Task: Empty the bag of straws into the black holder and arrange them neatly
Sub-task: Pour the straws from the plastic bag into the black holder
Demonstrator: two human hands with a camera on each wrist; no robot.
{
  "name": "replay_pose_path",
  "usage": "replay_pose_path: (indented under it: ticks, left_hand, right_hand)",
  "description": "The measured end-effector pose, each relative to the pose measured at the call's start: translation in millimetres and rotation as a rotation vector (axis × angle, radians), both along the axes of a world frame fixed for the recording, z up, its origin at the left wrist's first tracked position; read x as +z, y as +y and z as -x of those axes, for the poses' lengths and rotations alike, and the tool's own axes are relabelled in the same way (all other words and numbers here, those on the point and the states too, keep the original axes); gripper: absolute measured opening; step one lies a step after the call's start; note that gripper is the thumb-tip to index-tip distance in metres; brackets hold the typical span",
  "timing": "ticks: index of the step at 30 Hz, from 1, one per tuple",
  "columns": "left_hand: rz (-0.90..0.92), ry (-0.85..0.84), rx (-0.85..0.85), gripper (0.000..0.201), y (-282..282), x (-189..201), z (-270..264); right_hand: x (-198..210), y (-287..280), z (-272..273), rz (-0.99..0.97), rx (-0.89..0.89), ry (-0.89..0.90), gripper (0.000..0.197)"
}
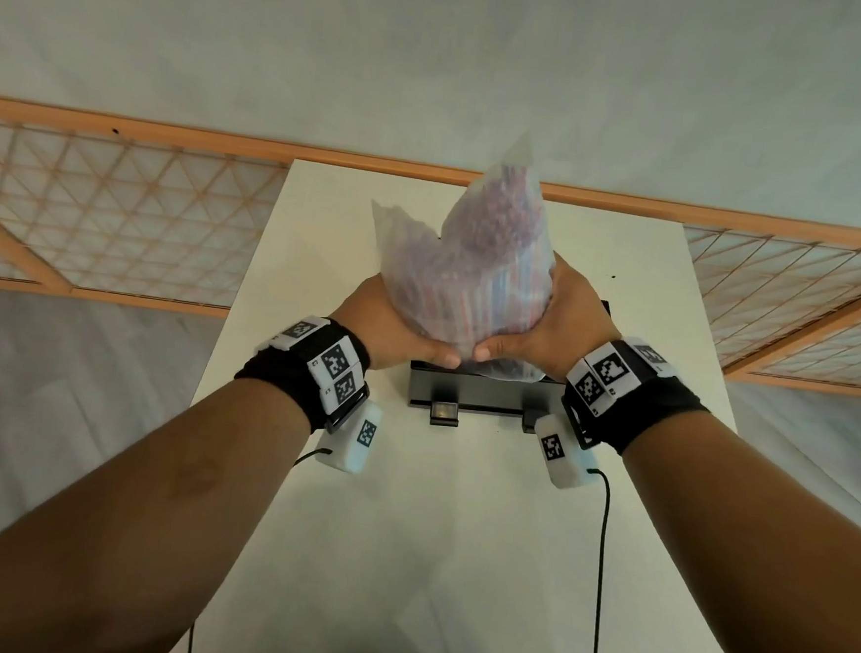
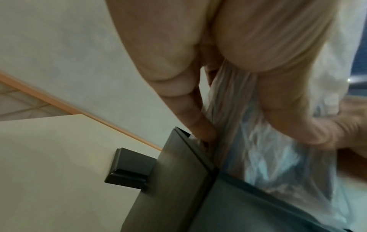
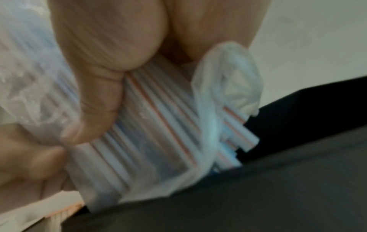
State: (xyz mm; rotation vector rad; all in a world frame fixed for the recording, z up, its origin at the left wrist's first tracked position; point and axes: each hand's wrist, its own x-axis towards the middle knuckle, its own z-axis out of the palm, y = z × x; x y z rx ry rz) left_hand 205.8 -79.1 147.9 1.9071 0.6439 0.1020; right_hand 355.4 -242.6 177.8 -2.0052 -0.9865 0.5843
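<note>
Tipping mouth-down over the black holder (image 1: 470,383), the clear bag of straws (image 1: 473,278) sits between my two hands, striped straws (image 3: 236,131) poking from its opening into the holder. My left hand (image 1: 392,323) and right hand (image 1: 552,320) each keep a grip clasped around the bag's lower sides. The holder stands on the white tabletop (image 1: 443,533).

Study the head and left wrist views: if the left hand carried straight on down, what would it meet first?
Probably the black holder: the left hand grips the bag just above its rim.
</note>
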Motion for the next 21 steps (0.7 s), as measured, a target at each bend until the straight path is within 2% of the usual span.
replay_pose_path:
  ticks: [5,8,13,17,21]
  left_hand:
    - [0.068,-0.226,-0.157,0.085,0,9,13]
    - [0.037,-0.220,-0.183,0.086,-2,13,15]
    - [0.121,-0.366,-0.150,0.075,1,33,13]
    - [0.177,-0.456,-0.026,0.071,1,47,13]
    - [0.247,-0.536,0.002,0.071,-5,65,11]
  right_hand:
    - [-7,-12,5,-0.033,-0.015,0.063,0.098]
    - [-5,-14,10,-0.077,-0.012,0.070,0.103]
    - [12,-14,12,-0.138,-0.017,0.029,0.097]
    - [32,-17,9,-0.195,0.007,-0.039,0.099]
    - [53,-22,6,-0.338,0.018,-0.028,0.082]
